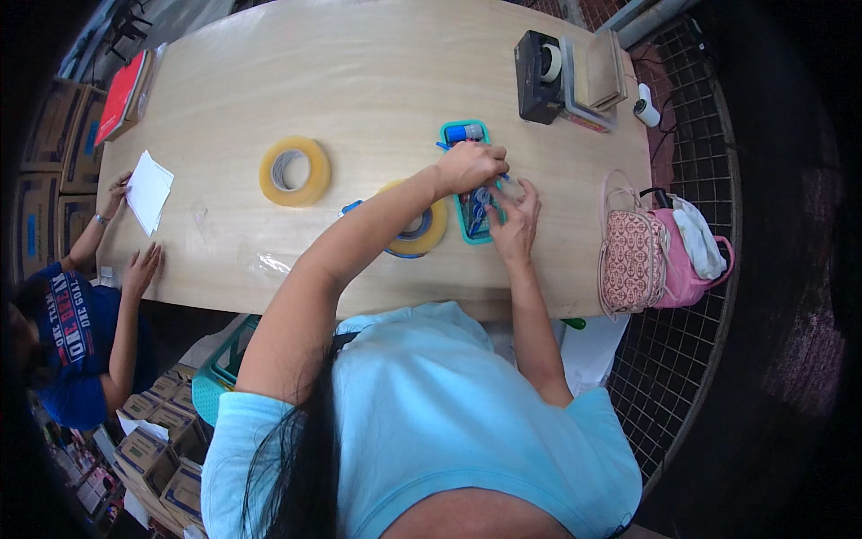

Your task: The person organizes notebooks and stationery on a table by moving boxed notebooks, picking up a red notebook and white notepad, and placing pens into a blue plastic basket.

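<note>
When viewed from above, note left hand [473, 168] and right hand [514, 223] close together, with fingers curled near a small clear-and-blue item [510, 187]; cannot tell whether grasping or released. Find it over the right edge of the teal tray [479, 240], apparently for 2-handed access; too blurred to read its direction. Read the tray's long axis as near-to-far, tilted slightly left at the far end. Locate 2 tape rolls [321, 171] leftward.

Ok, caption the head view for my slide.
Left hand and right hand at a teal tray of stationery, tape rolls to the left on the table.
</note>
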{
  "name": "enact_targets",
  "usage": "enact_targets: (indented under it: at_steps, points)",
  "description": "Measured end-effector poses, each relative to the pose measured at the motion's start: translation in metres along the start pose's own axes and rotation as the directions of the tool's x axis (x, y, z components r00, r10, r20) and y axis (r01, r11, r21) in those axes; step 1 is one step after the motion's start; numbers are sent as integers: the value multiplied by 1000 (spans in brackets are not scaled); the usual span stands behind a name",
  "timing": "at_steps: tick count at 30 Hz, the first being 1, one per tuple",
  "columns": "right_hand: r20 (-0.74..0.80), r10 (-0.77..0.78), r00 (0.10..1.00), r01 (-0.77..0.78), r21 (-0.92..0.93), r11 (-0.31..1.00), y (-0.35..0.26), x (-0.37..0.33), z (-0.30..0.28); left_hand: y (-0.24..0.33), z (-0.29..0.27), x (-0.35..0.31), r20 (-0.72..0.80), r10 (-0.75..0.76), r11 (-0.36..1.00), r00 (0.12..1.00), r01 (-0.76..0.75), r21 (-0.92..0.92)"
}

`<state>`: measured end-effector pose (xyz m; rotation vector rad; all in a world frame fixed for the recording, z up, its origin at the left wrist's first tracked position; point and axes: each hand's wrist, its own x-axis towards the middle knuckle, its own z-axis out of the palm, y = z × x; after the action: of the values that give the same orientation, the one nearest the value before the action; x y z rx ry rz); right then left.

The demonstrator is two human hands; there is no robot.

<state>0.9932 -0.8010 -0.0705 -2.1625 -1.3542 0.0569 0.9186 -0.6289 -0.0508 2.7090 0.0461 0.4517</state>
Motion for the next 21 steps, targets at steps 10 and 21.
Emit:
enact_targets:
  at_steps: [10, 21]
  points:
    - [88, 30, 996, -18, -129, 992, -26, 7, 9, -5, -2, 2, 23, -4, 1000, 1000, 5, -8]
    - [-229, 311, 923, -254, 247, 935, 22, -30, -15, 8, 9, -26, 209, 265, 956, 941, -286, 73]
